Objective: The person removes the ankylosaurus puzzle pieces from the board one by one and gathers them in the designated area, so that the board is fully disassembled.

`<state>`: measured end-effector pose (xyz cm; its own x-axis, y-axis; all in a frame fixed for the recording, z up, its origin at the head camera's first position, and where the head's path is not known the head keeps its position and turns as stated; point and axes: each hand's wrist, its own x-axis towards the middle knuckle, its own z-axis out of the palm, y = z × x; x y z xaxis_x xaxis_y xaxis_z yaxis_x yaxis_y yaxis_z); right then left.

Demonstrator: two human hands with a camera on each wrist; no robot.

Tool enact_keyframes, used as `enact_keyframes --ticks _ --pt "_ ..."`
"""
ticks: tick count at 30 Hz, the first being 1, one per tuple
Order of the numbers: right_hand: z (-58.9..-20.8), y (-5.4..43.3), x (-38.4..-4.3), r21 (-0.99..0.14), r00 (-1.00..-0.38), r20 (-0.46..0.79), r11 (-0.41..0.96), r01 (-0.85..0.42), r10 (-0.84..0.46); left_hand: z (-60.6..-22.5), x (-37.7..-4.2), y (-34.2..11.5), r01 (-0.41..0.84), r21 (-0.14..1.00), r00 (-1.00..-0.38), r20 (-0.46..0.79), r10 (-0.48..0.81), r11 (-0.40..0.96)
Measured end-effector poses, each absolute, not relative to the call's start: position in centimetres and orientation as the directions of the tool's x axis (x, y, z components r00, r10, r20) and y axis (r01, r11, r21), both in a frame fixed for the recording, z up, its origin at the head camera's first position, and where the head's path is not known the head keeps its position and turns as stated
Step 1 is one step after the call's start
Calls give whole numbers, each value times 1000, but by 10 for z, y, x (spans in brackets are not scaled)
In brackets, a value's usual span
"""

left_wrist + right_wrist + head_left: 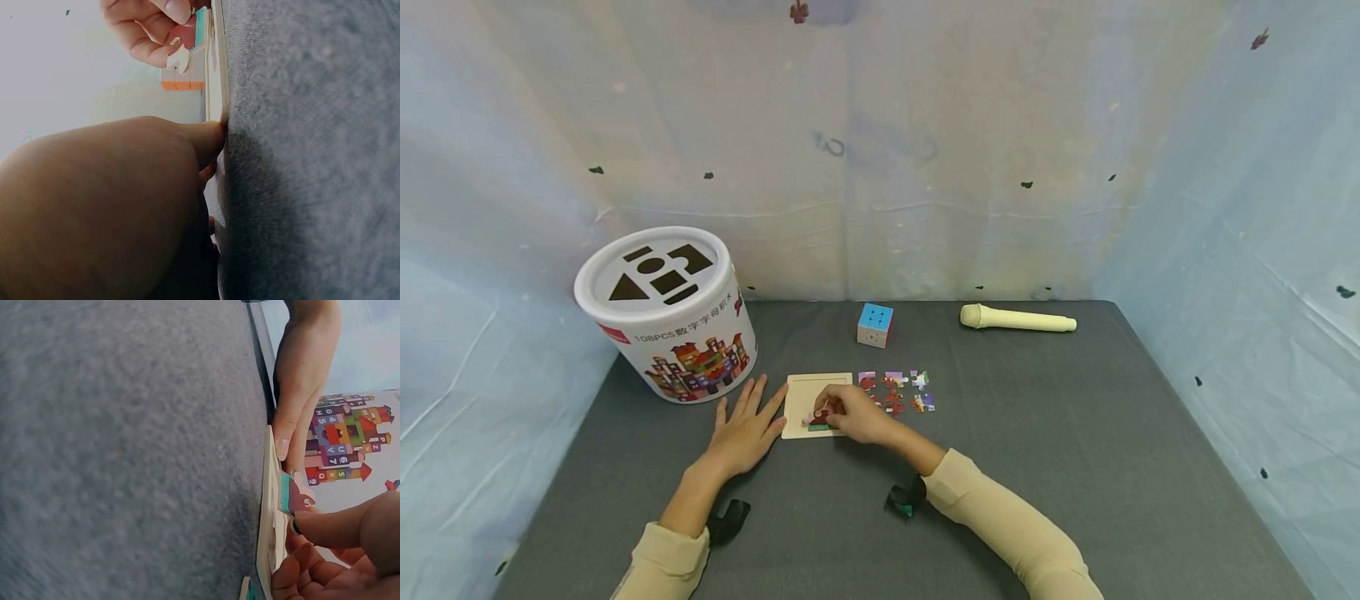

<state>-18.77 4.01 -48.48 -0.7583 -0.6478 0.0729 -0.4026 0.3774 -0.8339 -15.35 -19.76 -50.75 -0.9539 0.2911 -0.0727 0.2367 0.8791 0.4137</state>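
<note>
A pale wooden puzzle board [797, 400] with a raised rim lies flat on the dark cloth. My left hand [743, 435] is spread on its left side, fingers extended, with the thumb against the board's edge. Over the board, my right hand [853, 414] pinches a jigsaw piece [295, 492] between thumb and fingers. Red, pale pink and a teal edge show on this piece, which stands tilted above the board in the right wrist view. Several loose jigsaw pieces [895, 402] lie just right of the board, some partly hidden behind the right hand.
A large white block bucket [700, 358] with shape cutouts in its lid stands behind the left hand. Behind the board sits a blue-topped puzzle cube [875, 325]. A cream toy microphone [1018, 319] lies at the back right. Light curtains hang around the table.
</note>
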Motion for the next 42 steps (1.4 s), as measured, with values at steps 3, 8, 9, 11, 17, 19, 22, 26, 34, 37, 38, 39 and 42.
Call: enact_keyframes --ticks 3,8,9,11,17,19,22,26,34,37,38,39,42 --pt "-484 42 -190 -852 -758 61 362 -378 -650 -509 -154 -198 234 411 -953 -81 291 881" --pt "-477 51 -193 -868 -763 50 350 -352 -644 -510 -155 -197 231 405 -954 -86 289 885" --pt "-475 54 -194 -872 -763 56 340 -352 -644 -509 -155 -196 230 405 -954 -87 288 885" --pt "-471 62 -195 -871 -762 73 331 -363 -644 -509 -155 -196 231 407 -953 -87 289 884" --pt "-464 96 -196 -852 -773 115 338 -400 -624 -509 -154 -196 235 418 -953 -81 293 877" --pt "-464 108 -195 -843 -782 113 357 -402 -613 -508 -153 -195 231 416 -953 -86 291 879" --pt "-466 123 -190 -826 -799 108 394 -403 -591 -508 -152 -195 228 416 -953 -89 289 880" --pt "-469 138 -183 -813 -819 102 427 -396 -565 -508 -151 -196 226 416 -954 -89 287 881" --pt "-479 156 -172 -814 -837 69 454 -361 -542 -510 -153 -197 232 411 -953 -84 290 881" --pt "-482 158 -171 -809 -836 63 462 -363 -545 -511 -154 -197 231 410 -953 -87 290 882" --pt "-483 158 -170 -809 -835 64 461 -364 -547 -510 -154 -198 230 408 -953 -90 290 883" --pt "-484 159 -170 -811 -833 63 458 -364 -549 -511 -154 -198 231 408 -952 -91 291 883" --pt "-485 159 -168 -816 -829 71 446 -369 -555 -510 -155 -197 234 411 -952 -87 293 881"
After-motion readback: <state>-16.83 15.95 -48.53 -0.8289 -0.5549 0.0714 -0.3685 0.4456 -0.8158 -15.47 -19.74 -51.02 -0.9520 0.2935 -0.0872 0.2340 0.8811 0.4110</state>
